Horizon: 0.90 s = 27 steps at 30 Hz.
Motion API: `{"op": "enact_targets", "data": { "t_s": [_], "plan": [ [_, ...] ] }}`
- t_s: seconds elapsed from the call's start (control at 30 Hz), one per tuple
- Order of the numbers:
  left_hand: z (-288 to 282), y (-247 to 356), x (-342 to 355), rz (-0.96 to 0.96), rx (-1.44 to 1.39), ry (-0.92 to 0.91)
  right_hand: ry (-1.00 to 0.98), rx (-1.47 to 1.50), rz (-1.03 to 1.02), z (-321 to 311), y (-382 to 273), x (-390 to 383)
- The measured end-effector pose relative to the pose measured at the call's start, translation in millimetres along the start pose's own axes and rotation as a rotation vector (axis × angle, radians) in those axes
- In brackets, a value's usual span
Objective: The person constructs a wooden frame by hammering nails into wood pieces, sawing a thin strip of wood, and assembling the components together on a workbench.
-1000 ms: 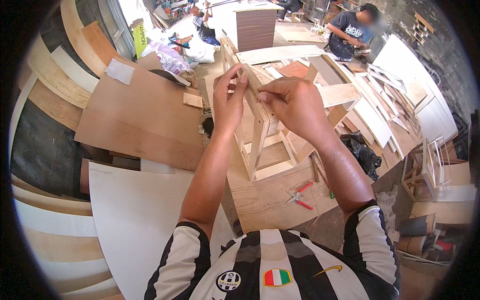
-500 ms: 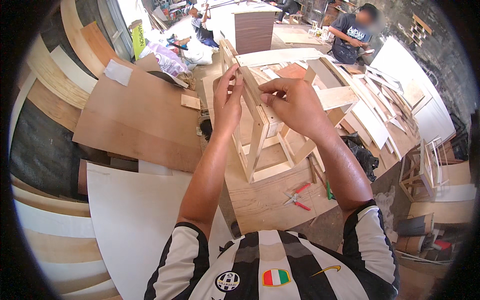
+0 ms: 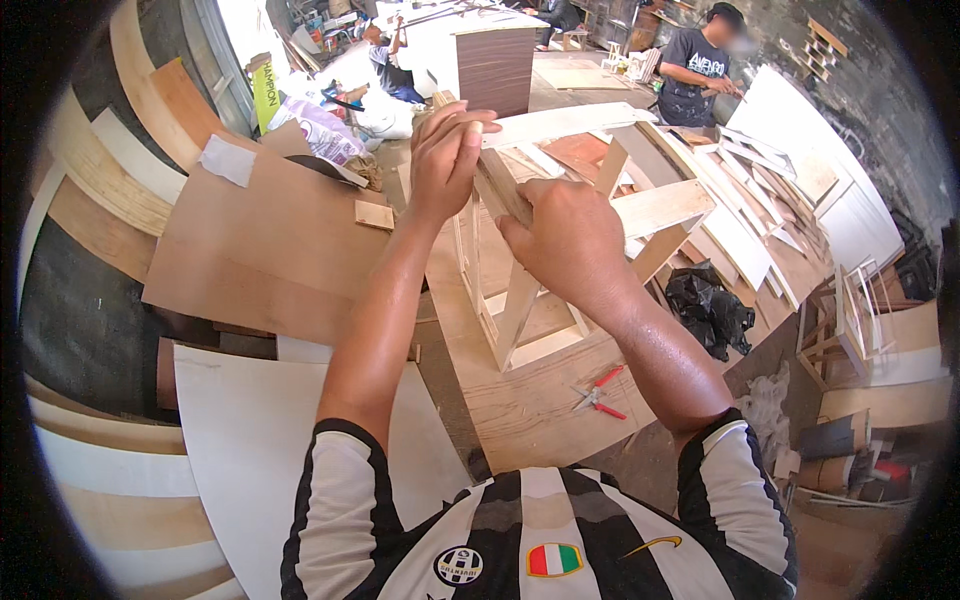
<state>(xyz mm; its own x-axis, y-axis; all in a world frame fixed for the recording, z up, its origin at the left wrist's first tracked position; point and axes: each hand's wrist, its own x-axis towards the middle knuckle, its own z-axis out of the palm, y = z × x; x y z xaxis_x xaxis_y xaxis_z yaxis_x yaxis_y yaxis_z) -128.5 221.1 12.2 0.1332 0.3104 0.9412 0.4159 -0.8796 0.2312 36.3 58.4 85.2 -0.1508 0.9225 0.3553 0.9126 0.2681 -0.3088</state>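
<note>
An open frame of pale wooden strips [image 3: 519, 306] stands upright on the plywood-topped table [image 3: 470, 372] in front of me. My left hand [image 3: 445, 160] lies at the far left end of its top rail, with its fingers bent together over the wood. At the near end of the same rail, my right hand [image 3: 572, 238] is wrapped over the edge, its thumb on the near side. Its palm hides the corner joint. Below the frame, pliers with red handles [image 3: 600, 392] lie spread on the table.
A crumpled black plastic bag [image 3: 708, 310] sits right of my right forearm. Wood strips and white panels [image 3: 730, 238] are piled behind it. Large brown sheets [image 3: 270, 240] lean at left. A person [image 3: 695, 70] works at the far right, another [image 3: 390, 65] farther back.
My left hand has shifted forward and its fingers have curled over the rail. My right hand has changed from a pinch above the rail to a grip on its near end.
</note>
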Motion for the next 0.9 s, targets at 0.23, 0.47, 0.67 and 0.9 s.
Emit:
{"op": "enact_targets", "data": {
  "t_s": [0.23,0.47,0.67,0.9],
  "plan": [
    [6.6,-20.9,13.9,0.060,-0.066,-0.200,0.085,-0.023,0.000,9.5,-4.8,-0.2],
    [-8.6,-33.9,9.2,0.208,-0.260,-0.389,0.135,-0.048,0.082,9.8,-17.1,-6.1],
    [-31.6,-22.8,33.3,0.456,-0.054,-0.563,0.205,-0.324,0.080,12.9,-21.3,-15.1],
    [-26.9,-12.3,61.5,0.568,0.034,-0.716,0.165,-0.232,0.118,12.4,-5.0,-0.8]
  ]
}}
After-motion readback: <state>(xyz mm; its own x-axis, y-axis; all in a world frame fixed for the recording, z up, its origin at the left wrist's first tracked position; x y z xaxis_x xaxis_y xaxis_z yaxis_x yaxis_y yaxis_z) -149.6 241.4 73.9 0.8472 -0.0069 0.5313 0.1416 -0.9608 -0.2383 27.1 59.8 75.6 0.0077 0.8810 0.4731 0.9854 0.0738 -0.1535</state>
